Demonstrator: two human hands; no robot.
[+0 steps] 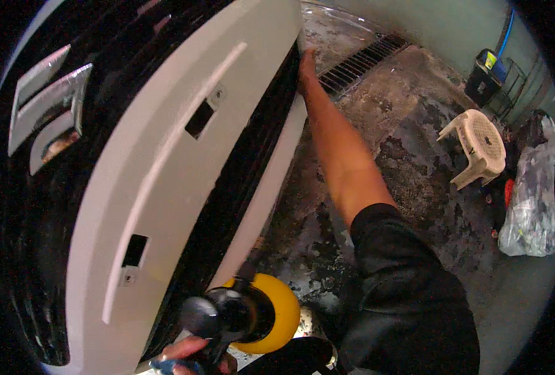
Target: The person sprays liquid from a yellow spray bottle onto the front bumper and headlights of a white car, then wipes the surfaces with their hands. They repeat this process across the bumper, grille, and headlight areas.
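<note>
At the lower edge, my left hand (pixel 193 353) is closed around the handle of a black polisher (pixel 224 312) with a round yellow pad (pixel 280 315). Something blue shows beside those fingers, too little to name. The polisher is close to the lower end of a white car bumper (pixel 146 181) with black openings and a dark grille. My right arm, in a black sleeve, stretches forward along the bumper. My right hand (pixel 307 70) touches the bumper's far edge by the dark lower strip; its fingers are mostly hidden there.
A chrome emblem (pixel 55 109) sits on the dark grille at left. Beyond the bumper, a drain grate (pixel 361 65) crosses the stained floor (pixel 408 125). To the right are a cream plastic stool (pixel 477 140), a clear plastic bag (pixel 530 206) and a black bin (pixel 482 81) by the wall.
</note>
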